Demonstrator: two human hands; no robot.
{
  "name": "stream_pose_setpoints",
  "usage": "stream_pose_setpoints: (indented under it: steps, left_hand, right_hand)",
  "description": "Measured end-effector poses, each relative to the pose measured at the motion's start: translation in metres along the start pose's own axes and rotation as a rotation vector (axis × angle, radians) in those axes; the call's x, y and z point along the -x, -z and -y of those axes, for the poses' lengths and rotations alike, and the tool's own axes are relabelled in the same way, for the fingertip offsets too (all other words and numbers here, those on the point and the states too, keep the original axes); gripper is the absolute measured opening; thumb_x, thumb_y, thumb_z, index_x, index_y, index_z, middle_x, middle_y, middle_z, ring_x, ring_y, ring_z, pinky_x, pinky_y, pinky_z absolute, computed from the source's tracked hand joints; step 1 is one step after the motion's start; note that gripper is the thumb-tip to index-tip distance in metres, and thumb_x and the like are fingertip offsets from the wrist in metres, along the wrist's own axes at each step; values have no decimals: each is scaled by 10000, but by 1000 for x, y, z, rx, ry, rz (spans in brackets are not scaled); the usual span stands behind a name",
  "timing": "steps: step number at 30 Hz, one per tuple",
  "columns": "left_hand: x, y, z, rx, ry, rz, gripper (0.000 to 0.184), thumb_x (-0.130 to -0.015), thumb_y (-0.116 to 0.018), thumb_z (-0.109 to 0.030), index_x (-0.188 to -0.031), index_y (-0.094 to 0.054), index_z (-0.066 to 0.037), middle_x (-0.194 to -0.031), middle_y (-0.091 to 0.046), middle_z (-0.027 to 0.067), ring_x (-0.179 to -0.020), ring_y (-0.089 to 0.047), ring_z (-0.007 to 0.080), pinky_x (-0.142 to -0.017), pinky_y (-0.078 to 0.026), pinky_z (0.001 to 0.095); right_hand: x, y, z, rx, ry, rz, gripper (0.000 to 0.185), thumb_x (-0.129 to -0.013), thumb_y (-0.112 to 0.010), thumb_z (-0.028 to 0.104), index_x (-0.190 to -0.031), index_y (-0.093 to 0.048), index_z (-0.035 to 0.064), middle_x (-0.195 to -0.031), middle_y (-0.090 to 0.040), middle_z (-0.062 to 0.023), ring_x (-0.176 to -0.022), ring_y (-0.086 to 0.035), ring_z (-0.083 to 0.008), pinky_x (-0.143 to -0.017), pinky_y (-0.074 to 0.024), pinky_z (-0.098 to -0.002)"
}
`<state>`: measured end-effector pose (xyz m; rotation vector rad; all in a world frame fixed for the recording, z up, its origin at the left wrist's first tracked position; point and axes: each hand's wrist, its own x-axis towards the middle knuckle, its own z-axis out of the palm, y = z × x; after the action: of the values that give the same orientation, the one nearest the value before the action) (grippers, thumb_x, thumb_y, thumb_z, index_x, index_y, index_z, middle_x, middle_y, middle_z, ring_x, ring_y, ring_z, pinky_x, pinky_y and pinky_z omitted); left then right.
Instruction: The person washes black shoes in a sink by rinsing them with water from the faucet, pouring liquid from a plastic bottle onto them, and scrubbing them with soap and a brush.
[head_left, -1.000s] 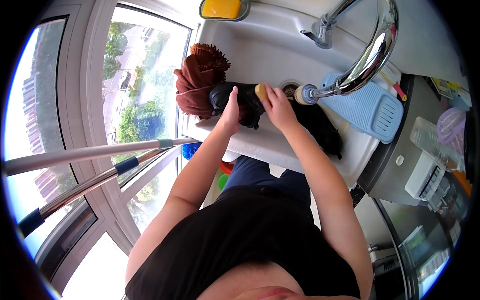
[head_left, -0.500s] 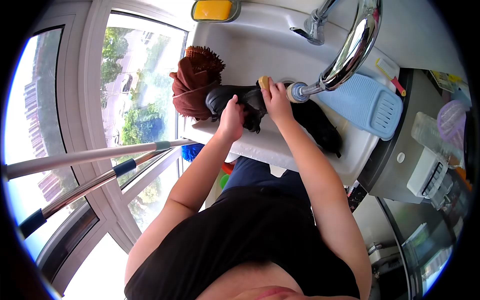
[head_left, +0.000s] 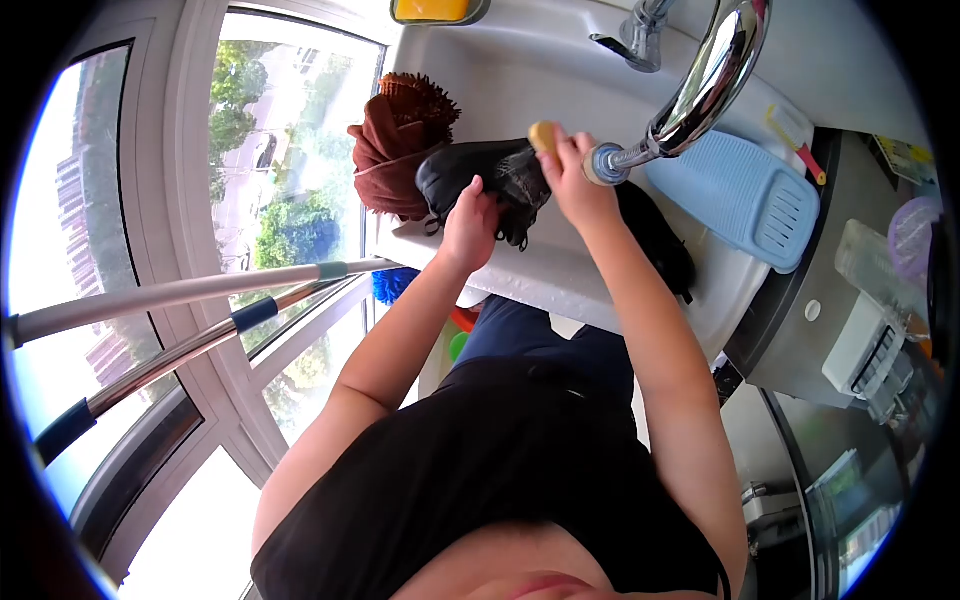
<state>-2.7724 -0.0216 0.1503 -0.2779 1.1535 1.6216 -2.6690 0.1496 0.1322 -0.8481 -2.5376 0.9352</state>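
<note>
A black shoe (head_left: pixel 455 172) lies tilted at the left of the white sink (head_left: pixel 490 95), its laces hanging down. My left hand (head_left: pixel 472 225) grips its near side, with the thumb on top. My right hand (head_left: pixel 582 187) is closed round a wooden brush (head_left: pixel 542 137) at the shoe's right end; the bristles are hidden. Pale wet streaks show on the shoe beside the brush. Another black shoe (head_left: pixel 657 243) rests in the sink, to the right of my right forearm and partly covered by it.
A brown cloth (head_left: pixel 385 165) hangs over the sink's left side. The chrome faucet (head_left: pixel 690 115) arches close above my right hand. On the right are a light blue washboard (head_left: pixel 735 195) and a red-handled brush (head_left: pixel 800 150). Yellow soap (head_left: pixel 430 10) sits at the back; mop poles (head_left: pixel 200 290) slant in from the left.
My right hand and the brush have shifted slightly right relative to the shoe, exposing more of its streaked surface. The left hand keeps its hold. The whole view has shifted slightly.
</note>
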Motion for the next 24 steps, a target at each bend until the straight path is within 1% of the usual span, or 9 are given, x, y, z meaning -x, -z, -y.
stream_pose_setpoints:
  steps: [6,7,8,12,15,18,19,22,24]
  left_hand:
    - [10,-21,1,-13,-1,-88,561,-1060,-408,-451,-1352,-549,6,-1293,-647,119,-1247,-556,252,-1123,-359,377]
    - [-10,30,16,79,55,52,543,-1058,-397,-472,-1262,-593,-9,-1212,-656,102,-1183,-564,245,-1091,-369,369]
    - [14,-25,-8,94,57,-20,523,-1055,-387,-493,-1124,-628,-33,-1143,-650,83,-1127,-558,244,-1054,-382,383]
    - [17,-41,-14,133,28,-59,536,-1057,-369,-492,-1281,-551,-40,-1320,-577,91,-1215,-523,263,-1089,-365,403]
    - [11,-31,-14,138,49,9,607,-1057,-352,-497,-1438,-469,-39,-1430,-539,101,-1308,-492,270,-1137,-338,403]
    - [9,-25,-16,155,74,92,648,-1054,-327,-522,-1466,-443,-35,-1425,-557,91,-1343,-486,263,-1148,-336,406]
    - [13,-31,-17,141,79,43,655,-1053,-322,-524,-1471,-439,-34,-1436,-552,91,-1345,-487,264,-1149,-335,410]
    - [6,-23,-10,132,89,-12,664,-1052,-316,-527,-1479,-432,-32,-1453,-542,93,-1351,-485,268,-1153,-332,416]
    - [5,-21,-9,138,98,-17,667,-1052,-315,-528,-1482,-428,-30,-1461,-538,95,-1355,-482,270,-1156,-329,418]
  right_hand:
    - [12,11,42,-176,258,14,560,-928,-693,287,-1391,-548,5,-1008,-558,-145,-950,-598,-371,-886,-499,-462]
    - [10,12,35,-76,227,-51,558,-937,-685,282,-1404,-544,11,-1020,-555,-159,-949,-589,-364,-862,-494,-452]
    - [5,14,20,24,196,-117,556,-946,-676,277,-1418,-539,17,-1032,-552,-174,-947,-580,-356,-838,-488,-442]
    - [7,2,-12,-227,-226,-165,560,-961,-653,274,-1436,-502,18,-1121,-542,-202,-986,-582,-378,-848,-502,-476]
    - [25,11,31,-146,227,-53,574,-958,-663,260,-1444,-494,5,-1097,-556,-219,-967,-599,-402,-871,-496,-476]
    - [12,12,-9,-52,129,-202,588,-952,-673,254,-1444,-491,-9,-1065,-578,-222,-934,-600,-411,-868,-496,-478]
    - [13,16,-19,-128,-159,-129,586,-946,-680,242,-1436,-496,-23,-1059,-593,-223,-924,-598,-409,-853,-494,-489]
    - [17,12,-6,-270,-6,-165,601,-888,-735,199,-1406,-519,-17,-1218,-614,-245,-1079,-584,-445,-969,-462,-490]
    - [34,20,27,-197,176,3,698,-903,-725,284,-1482,-458,2,-1088,-584,-201,-1067,-571,-409,-987,-452,-468]
